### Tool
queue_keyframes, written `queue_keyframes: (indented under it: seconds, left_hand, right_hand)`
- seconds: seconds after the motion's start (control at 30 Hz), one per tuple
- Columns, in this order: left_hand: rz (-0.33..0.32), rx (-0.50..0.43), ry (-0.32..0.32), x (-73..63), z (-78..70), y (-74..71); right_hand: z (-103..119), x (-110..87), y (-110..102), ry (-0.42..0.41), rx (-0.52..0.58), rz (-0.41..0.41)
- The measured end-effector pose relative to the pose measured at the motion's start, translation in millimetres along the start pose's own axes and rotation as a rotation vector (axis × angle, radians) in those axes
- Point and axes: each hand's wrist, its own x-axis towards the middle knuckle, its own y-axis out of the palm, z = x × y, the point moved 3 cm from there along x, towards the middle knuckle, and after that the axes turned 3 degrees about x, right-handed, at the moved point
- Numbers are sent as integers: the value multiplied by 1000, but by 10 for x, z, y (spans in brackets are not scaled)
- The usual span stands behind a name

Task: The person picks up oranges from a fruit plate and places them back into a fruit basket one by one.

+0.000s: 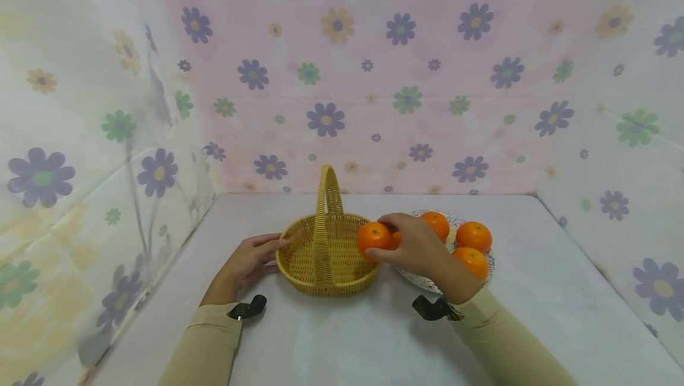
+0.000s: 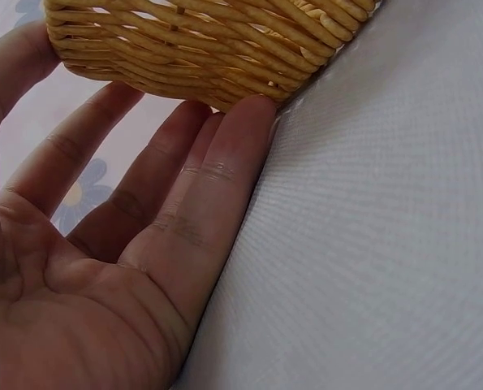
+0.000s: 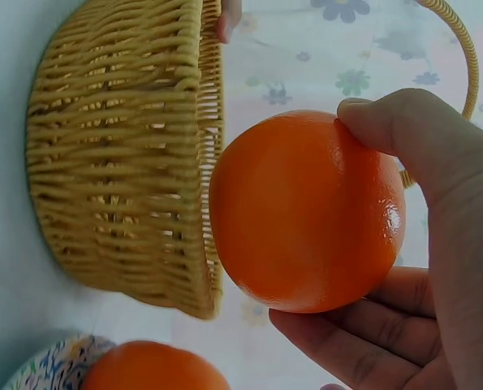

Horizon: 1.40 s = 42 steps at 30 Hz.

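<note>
My right hand holds an orange between thumb and fingers, at the right rim of a yellow wicker basket. In the right wrist view the orange is round and glossy, with the basket wall just beyond it. At the basket's left side, my left hand has its thumb at the rim and its fingers against the outer weave. The left wrist view shows these fingers touching the wicker low down, close over the tabletop. No fruit shows inside the basket.
A patterned plate with several oranges stands right of the basket, partly hidden by my right hand. The basket's tall arched handle rises over its middle. Flowered cloth surrounds the white table at the back and sides.
</note>
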Motion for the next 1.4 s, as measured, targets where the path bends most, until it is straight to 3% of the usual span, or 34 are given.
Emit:
queue_keyframes:
  seconds: [0.47, 0.77, 1.07, 1.4]
  left_hand:
    - [2, 5, 12, -20, -11, 26]
    - [20, 12, 18, -3, -4, 27]
    - [15, 7, 11, -23, -2, 2]
    - [23, -7, 5, -31, -15, 16]
  right_hand:
    - [99, 73, 180, 27, 123, 69]
    - [145, 73, 348, 11, 81, 113]
    - [179, 42, 468, -27, 131, 121]
    - [186, 7, 602, 18, 130, 175]
